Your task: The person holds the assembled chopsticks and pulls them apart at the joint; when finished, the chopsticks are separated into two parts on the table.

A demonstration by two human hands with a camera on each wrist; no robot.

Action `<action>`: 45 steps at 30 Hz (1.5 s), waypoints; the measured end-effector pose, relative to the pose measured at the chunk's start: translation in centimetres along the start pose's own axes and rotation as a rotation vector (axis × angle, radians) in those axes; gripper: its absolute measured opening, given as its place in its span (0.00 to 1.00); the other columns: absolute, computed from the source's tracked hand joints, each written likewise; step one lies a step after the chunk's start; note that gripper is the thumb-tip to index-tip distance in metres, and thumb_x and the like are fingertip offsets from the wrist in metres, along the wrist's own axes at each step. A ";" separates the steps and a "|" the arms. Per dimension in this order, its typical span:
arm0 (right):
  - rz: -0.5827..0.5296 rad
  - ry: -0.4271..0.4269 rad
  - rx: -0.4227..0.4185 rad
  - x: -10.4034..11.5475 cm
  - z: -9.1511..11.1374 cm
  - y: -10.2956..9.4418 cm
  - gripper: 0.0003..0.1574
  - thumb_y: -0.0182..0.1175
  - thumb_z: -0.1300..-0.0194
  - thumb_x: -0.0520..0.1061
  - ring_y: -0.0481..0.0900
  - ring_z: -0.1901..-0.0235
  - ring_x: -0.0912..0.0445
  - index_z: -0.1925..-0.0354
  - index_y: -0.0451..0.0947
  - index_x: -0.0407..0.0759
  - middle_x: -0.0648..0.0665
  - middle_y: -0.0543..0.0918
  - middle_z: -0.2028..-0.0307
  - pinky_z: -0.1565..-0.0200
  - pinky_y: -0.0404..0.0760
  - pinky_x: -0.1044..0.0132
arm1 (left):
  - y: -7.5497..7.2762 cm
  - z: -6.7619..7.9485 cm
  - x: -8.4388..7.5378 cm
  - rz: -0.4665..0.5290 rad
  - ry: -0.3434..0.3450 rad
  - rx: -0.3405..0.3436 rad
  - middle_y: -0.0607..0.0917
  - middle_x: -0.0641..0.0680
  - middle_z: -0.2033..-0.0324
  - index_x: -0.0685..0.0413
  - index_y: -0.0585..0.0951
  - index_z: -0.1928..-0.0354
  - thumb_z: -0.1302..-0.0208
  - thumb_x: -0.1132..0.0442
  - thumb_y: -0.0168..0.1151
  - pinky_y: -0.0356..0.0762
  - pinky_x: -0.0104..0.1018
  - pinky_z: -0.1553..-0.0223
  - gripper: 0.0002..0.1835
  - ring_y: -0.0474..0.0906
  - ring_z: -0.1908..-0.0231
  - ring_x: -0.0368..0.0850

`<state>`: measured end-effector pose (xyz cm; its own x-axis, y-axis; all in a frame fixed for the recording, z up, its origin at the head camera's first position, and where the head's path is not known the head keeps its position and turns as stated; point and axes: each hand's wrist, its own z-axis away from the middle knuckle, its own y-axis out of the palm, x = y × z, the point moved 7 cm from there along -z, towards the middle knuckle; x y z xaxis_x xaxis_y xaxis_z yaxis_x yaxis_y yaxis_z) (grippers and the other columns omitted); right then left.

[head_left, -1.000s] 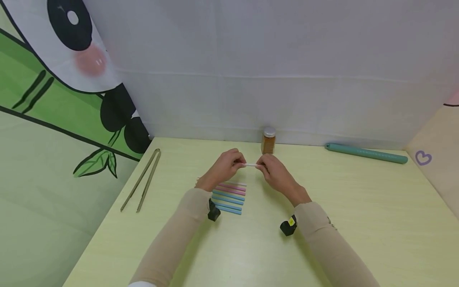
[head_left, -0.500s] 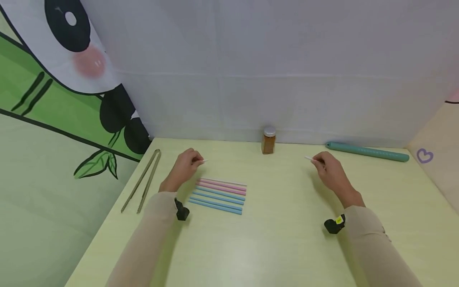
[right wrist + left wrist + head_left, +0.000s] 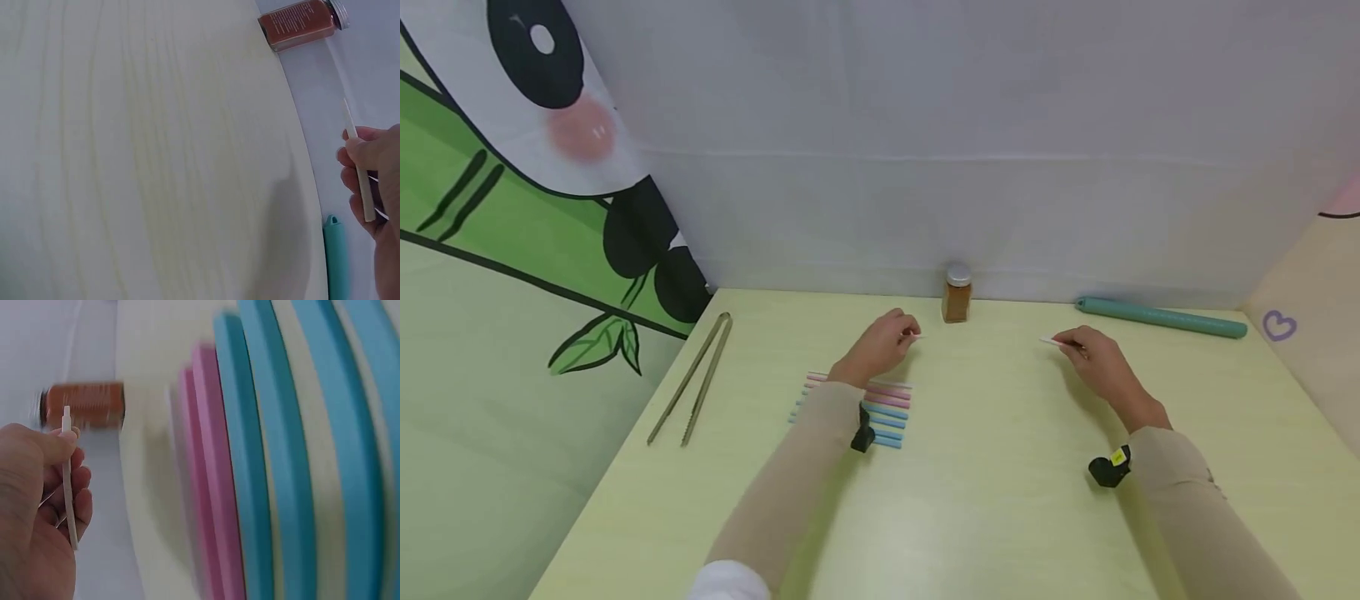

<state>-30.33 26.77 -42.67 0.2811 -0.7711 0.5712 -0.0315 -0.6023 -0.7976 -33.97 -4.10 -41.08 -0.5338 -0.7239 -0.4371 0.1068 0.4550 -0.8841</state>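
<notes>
My left hand (image 3: 880, 346) pinches a thin white stick piece (image 3: 68, 481) with a narrower tip, between thumb and fingers, above the table behind a row of sticks. Farther right, my right hand (image 3: 1093, 354) pinches another white stick piece (image 3: 364, 194) that tapers to a point facing left. The two pieces are apart. Blue sticks (image 3: 244, 456) and pink sticks (image 3: 891, 394) lie side by side on the table, with a thin white one at the row's far edge. My left forearm hides the middle of that row in the head view.
At the back edge stands a small jar (image 3: 957, 302) with brown contents and a silver lid. Metal tongs (image 3: 707, 379) lie at the left. A green rod (image 3: 1161, 318) lies along the back right, near the wall.
At first both hands held one white stick between them; then they parted, each with a piece. My left hand has since come back right over the row; the right hand barely moved.
</notes>
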 end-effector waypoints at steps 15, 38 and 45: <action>-0.040 0.051 0.027 -1.0 -2.1 2.0 0.12 0.55 0.31 0.38 0.77 0.53 0.41 0.53 0.80 0.35 0.34 0.81 0.54 0.49 0.74 0.46 | 6.6 -5.5 -4.3 -0.089 -0.065 0.108 0.82 0.52 0.59 0.54 0.81 0.58 0.31 0.66 0.55 0.74 0.33 0.49 0.06 0.77 0.56 0.43; -0.071 0.057 0.008 -2.8 -2.4 3.2 0.11 0.60 0.34 0.43 0.75 0.60 0.50 0.55 0.85 0.43 0.41 0.79 0.60 0.58 0.73 0.59 | 9.5 -6.3 -5.3 0.032 -0.241 -0.093 0.79 0.48 0.62 0.45 0.86 0.59 0.33 0.62 0.59 0.71 0.41 0.52 0.07 0.73 0.56 0.46; -0.112 0.058 -0.006 -3.3 -1.7 3.5 0.12 0.60 0.33 0.44 0.75 0.58 0.48 0.55 0.85 0.44 0.41 0.77 0.59 0.55 0.76 0.55 | 10.2 -6.2 -5.3 0.065 -0.225 -0.077 0.79 0.48 0.62 0.44 0.86 0.58 0.32 0.61 0.58 0.70 0.42 0.51 0.08 0.73 0.55 0.46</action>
<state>-33.01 26.86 -47.03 0.2268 -0.7099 0.6668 -0.0086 -0.6861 -0.7274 -35.25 7.61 -46.70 -0.3263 -0.7855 -0.5259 0.0660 0.5360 -0.8416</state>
